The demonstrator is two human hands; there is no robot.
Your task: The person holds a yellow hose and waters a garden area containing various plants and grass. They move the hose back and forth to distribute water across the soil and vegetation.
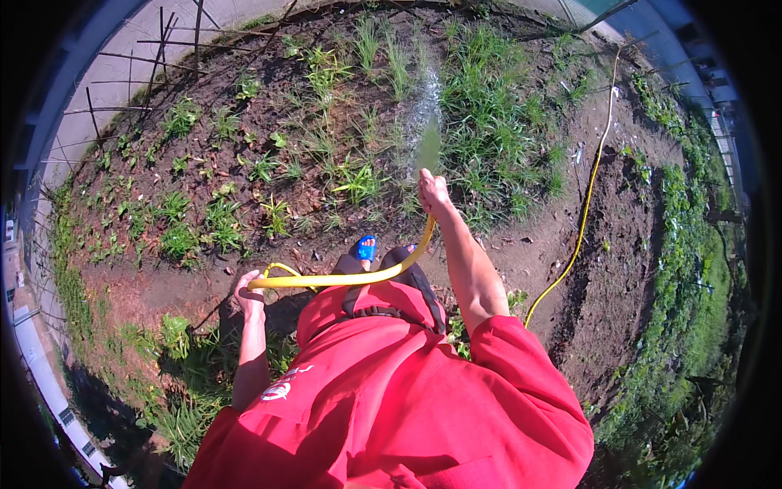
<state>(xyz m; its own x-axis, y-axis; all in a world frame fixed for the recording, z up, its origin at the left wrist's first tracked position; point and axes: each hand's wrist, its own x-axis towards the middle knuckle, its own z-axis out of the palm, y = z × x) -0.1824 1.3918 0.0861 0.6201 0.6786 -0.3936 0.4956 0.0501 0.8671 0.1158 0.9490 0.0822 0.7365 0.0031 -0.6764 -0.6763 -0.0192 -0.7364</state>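
A yellow garden hose (342, 279) crosses in front of my body in a curve. My right hand (433, 194) is shut around its outlet end, held out ahead of me. Water (431, 116) fans from that end onto the soil beside a patch of green grassy plants (489, 110). To the left, my left hand (249, 294) grips the hose where it bends back, and a further loop hangs by that hand. The hose opening is hidden by my right fingers.
Leafy plants (177, 238) grow in the soil bed ahead and left. A stick trellis (162, 52) stands at the far left edge. More hose (584, 211) runs along the dirt path at right. A blue sandal (366, 249) shows on my foot.
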